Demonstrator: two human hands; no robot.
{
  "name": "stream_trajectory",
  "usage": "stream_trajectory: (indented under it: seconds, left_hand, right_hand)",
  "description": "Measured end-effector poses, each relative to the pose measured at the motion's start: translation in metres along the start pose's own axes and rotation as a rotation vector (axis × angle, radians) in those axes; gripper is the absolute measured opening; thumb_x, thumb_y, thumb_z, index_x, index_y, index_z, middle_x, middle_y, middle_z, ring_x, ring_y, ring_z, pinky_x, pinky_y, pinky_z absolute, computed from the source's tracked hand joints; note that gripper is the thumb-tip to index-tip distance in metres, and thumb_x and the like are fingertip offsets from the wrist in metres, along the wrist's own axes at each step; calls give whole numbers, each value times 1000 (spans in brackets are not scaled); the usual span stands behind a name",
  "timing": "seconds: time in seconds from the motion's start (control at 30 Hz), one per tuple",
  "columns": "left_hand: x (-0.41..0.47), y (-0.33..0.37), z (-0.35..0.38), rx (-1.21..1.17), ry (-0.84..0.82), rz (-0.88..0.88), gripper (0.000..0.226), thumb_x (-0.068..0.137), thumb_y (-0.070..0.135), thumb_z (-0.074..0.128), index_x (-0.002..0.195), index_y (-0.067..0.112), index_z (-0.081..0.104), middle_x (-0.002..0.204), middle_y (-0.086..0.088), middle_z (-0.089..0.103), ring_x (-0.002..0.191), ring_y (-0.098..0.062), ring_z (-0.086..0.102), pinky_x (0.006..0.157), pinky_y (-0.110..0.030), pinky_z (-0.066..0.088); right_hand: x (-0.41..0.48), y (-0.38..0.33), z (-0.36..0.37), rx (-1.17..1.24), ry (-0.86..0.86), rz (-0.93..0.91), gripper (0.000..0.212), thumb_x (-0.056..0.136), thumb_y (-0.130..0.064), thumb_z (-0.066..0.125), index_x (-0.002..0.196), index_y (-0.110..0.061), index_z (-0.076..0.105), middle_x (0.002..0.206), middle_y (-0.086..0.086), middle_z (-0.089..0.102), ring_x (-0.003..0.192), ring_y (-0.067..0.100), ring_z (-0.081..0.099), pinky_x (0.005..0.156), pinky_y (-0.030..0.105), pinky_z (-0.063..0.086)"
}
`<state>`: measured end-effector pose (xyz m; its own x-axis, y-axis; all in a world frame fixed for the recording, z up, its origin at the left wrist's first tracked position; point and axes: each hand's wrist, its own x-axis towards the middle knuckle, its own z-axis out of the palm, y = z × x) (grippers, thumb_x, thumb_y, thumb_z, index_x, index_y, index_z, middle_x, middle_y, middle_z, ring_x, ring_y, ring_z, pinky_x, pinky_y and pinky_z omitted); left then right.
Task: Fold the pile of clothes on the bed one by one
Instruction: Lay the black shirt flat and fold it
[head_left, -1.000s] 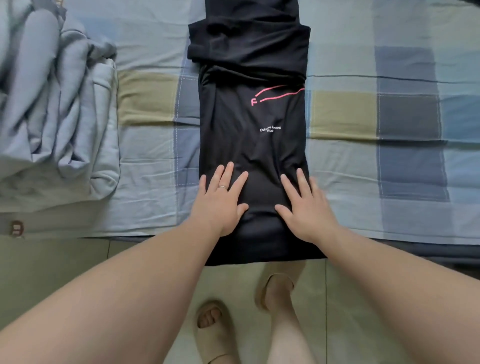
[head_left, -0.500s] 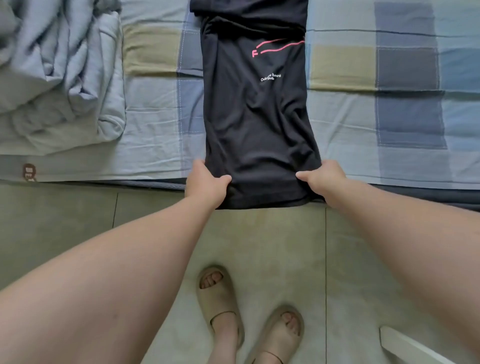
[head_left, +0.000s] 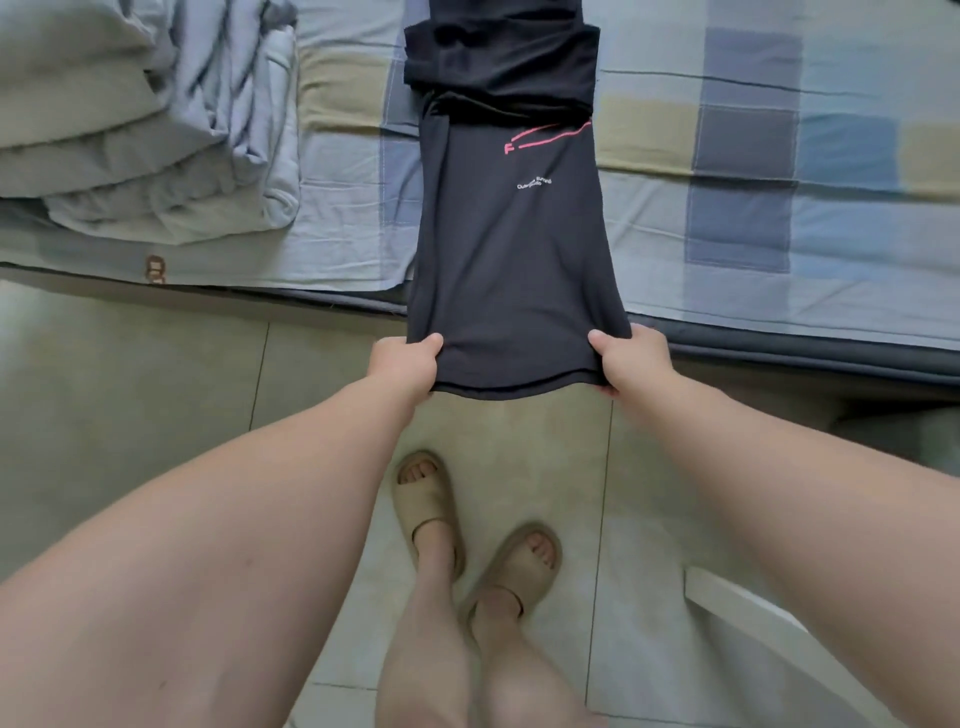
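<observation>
The left grip is clenched on the near left corner of the black shirt, thumb on top of the cloth and the other fingers tucked beneath it. The right grip pinches the near right corner the same way, thumb on top. Between the two the hem runs taut, curving slightly, and it is held out past the edge of the bed, above the tiled floor.

From the grips the shirt stretches away as a long narrow strip, side edges folded in, lying on the checked blue, grey and tan sheet. A pink logo and a small line of white lettering show on its far half. Beyond them the far end is doubled over into a rumpled black fold that reaches the top of the view.

On the bed to the far left, well apart from the shirt, lies a heap of pale blue-grey cloth.

Near, below the hem, the person's feet stand on the floor in beige slides. A white edge juts in at the near right; what it is cannot be told.
</observation>
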<state>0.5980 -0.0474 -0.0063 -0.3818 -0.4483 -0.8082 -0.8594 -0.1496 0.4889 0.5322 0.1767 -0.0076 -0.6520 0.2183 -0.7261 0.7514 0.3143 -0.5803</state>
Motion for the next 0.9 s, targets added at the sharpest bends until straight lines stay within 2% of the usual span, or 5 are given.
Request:
stream_trajectory:
  seconds: [0.13,0.23,0.47,0.77,0.9]
  left_hand:
    - [-76,-4,-24,-55,-48,-178,29,96,32,67,115,12,57,109,-6,59,96,-26,58,62,-30,53]
    - [-119,1,-44,-83,-83,-245,31,98,31,64,123,12,58,111,-8,61,82,-23,56,64,-31,53]
    - [-149,66,-71,-189,-115,-275,12,101,29,57,96,18,58,45,1,59,34,-13,52,61,-27,47]
    - [-57,220,-55,-443,-169,-271,22,97,35,59,108,17,58,72,0,56,66,-13,59,61,-32,50]
    - [6,293,-43,-436,-181,-292,17,97,33,58,104,18,63,64,3,59,68,-11,63,62,-31,50]
  right_hand:
    - [-72,2,-27,72,-10,116,13,94,-13,62,89,-24,63,89,-3,66,80,19,64,68,36,61]
    - [-119,-3,-43,91,-21,157,8,95,-11,62,94,-19,63,88,-1,66,74,16,62,50,25,52]
    - [-143,-74,-59,191,-38,139,9,95,-12,64,92,-20,62,91,0,65,77,15,61,53,27,50]
    - [-40,-237,-44,303,14,129,8,94,-18,67,93,-11,63,84,8,70,63,16,66,45,20,51]
    - [25,-296,-20,307,44,142,10,92,-19,67,96,-10,68,81,5,72,52,10,67,48,20,53]
